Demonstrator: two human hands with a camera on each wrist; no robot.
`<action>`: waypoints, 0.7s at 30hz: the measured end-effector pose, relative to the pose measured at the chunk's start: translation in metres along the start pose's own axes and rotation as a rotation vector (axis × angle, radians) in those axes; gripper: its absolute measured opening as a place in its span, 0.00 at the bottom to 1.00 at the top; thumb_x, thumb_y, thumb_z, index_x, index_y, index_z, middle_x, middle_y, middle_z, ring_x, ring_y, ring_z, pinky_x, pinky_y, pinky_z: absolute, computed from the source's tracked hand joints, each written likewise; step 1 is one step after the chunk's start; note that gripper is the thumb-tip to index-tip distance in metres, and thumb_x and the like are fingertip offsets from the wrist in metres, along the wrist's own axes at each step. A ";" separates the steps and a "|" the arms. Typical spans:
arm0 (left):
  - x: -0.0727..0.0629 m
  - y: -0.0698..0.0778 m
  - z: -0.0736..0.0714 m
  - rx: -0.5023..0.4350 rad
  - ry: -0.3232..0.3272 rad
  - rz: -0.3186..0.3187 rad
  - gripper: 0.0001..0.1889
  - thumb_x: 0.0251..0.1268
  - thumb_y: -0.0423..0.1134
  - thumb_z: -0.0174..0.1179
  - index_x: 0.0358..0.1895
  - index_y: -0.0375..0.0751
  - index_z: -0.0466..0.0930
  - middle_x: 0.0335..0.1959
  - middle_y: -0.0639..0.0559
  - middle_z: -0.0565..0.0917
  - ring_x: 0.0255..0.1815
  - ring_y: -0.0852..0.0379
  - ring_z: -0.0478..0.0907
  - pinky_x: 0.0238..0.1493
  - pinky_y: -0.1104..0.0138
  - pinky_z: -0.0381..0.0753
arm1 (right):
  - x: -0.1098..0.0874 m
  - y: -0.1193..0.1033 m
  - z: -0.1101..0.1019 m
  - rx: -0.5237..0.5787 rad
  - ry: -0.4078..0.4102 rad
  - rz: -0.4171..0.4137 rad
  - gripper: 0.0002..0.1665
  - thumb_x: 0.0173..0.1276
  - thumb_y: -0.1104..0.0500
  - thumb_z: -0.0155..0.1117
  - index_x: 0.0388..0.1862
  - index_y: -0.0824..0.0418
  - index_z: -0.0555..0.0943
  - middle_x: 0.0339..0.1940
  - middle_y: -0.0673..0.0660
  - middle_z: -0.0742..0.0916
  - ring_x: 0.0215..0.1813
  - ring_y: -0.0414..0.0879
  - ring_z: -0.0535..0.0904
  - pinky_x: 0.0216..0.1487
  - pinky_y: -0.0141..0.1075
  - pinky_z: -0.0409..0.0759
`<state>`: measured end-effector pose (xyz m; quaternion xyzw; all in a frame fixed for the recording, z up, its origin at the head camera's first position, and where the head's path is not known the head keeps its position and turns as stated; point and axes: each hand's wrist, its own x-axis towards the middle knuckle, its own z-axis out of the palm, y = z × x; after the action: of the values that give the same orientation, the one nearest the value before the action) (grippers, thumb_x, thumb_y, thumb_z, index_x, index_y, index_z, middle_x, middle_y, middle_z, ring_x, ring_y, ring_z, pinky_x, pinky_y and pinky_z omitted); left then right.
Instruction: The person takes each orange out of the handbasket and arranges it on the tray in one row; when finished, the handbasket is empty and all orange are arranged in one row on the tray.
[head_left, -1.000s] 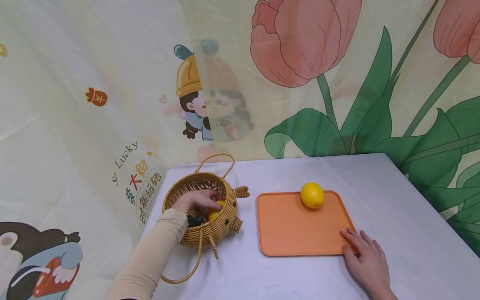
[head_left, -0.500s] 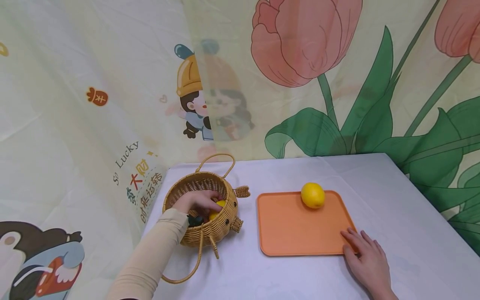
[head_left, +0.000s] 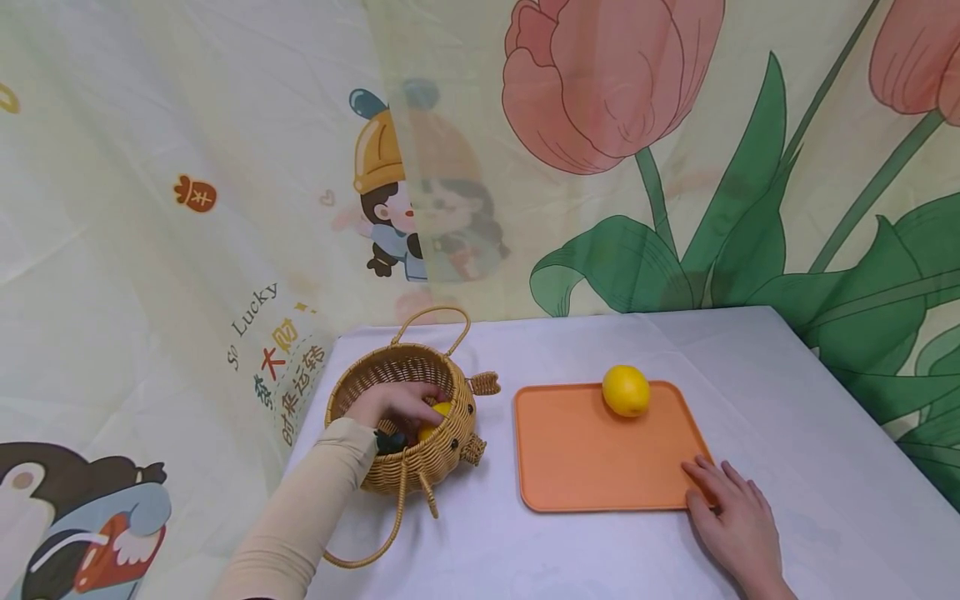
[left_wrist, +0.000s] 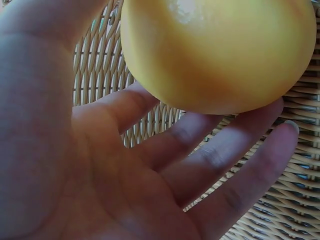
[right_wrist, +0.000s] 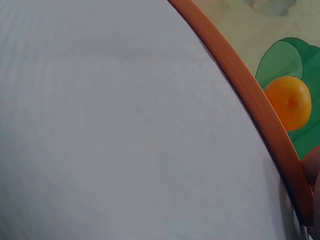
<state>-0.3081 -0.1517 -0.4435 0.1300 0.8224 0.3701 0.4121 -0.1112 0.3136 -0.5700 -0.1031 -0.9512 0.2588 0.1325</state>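
In the head view my left hand (head_left: 397,402) reaches down into a round wicker basket (head_left: 442,457) with an animal face. Its thumb and fingers hold a lemon (left_wrist: 220,55), which fills the top of the left wrist view, with the fingers curving under its lower side. Most of the fingers are hidden in the head view. My right hand (head_left: 735,517) rests relaxed at the right edge of an orange tray (head_left: 585,458), fingertips on the rim. A second lemon (head_left: 626,390) lies at the tray's far edge, right of its middle.
Two looped handles stick out from the basket; the near one (head_left: 390,542) lies toward the front and the far one (head_left: 431,310) stands up behind. A dark item (head_left: 390,442) shows beside the left wrist. Printed curtains (head_left: 465,275) hang behind the white table (head_left: 480,567).
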 end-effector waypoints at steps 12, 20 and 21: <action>-0.004 0.004 0.003 0.001 0.023 -0.019 0.26 0.62 0.38 0.62 0.62 0.33 0.70 0.32 0.45 0.81 0.22 0.54 0.78 0.30 0.60 0.85 | -0.001 -0.001 0.000 0.004 0.003 0.000 0.25 0.71 0.61 0.62 0.65 0.69 0.79 0.68 0.74 0.76 0.73 0.74 0.59 0.76 0.66 0.35; -0.004 0.005 0.002 0.057 0.062 -0.010 0.28 0.60 0.40 0.65 0.63 0.32 0.72 0.39 0.44 0.81 0.28 0.53 0.79 0.34 0.59 0.86 | 0.000 -0.002 0.000 0.004 0.004 -0.001 0.25 0.71 0.61 0.61 0.65 0.69 0.79 0.69 0.73 0.76 0.73 0.74 0.59 0.76 0.66 0.37; -0.004 0.005 0.001 0.076 0.076 -0.008 0.29 0.60 0.41 0.65 0.64 0.32 0.72 0.42 0.44 0.80 0.30 0.53 0.80 0.35 0.59 0.86 | 0.000 -0.002 0.000 0.005 0.004 -0.001 0.25 0.71 0.62 0.62 0.64 0.69 0.79 0.69 0.73 0.76 0.73 0.74 0.59 0.76 0.66 0.36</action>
<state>-0.3052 -0.1499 -0.4385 0.1282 0.8514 0.3413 0.3770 -0.1110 0.3122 -0.5693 -0.1031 -0.9503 0.2610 0.1347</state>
